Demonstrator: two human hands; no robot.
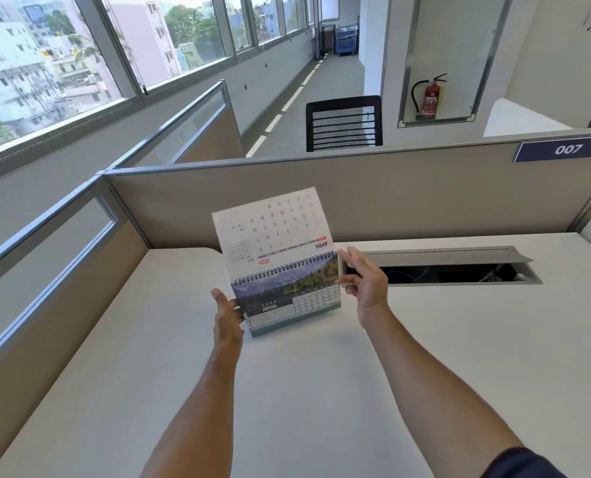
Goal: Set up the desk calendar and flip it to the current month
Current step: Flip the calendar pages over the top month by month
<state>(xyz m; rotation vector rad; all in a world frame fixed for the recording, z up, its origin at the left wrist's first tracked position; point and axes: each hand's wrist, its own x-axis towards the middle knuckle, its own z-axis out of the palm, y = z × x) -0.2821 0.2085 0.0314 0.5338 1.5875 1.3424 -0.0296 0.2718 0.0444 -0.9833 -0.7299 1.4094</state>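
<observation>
A spiral-bound desk calendar (289, 298) stands upright on the white desk (321, 391) near its middle. Its front page shows a mountain photo and the word APRIL. One white page (273, 229) is lifted straight up above the spiral, its print upside down and also reading APRIL 2026. My left hand (227, 317) grips the calendar's lower left edge. My right hand (363, 277) pinches the right edge at the spiral, by the base of the raised page.
Beige partition panels (356, 201) wall the desk at the back and left. An open cable tray (452, 270) is sunk into the desk just right of the calendar. A black mesh chair (344, 124) stands beyond the partition.
</observation>
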